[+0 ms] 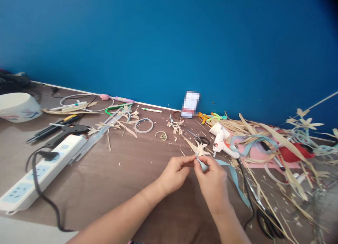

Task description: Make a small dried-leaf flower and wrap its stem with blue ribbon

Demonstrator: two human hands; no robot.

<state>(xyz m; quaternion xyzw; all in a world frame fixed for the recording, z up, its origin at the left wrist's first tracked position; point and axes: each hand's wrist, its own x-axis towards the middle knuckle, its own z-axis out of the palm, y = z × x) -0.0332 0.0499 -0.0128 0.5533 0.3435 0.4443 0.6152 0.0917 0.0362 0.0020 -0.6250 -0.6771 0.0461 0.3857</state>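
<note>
A cream flower (201,149), its pointed petals looking like dried husk, stands up from between my fingertips. My left hand (175,171) pinches it near its base from the left. My right hand (212,179) closes from the right on a light-blue ribbon (233,177) at the flower's base. The ribbon's free end trails to the right over the table. My fingers hide the stem. Just beyond my right hand lies a white glue gun (221,142), and small scissors (202,139) rest behind the flower.
A white power strip (43,173), black glue gun (67,131) and white bowl (19,106) occupy the left. Large black-handled scissors (269,223) lie at the right front, among scraps and husk strips (253,126). A phone (190,104) leans on the blue wall (158,43).
</note>
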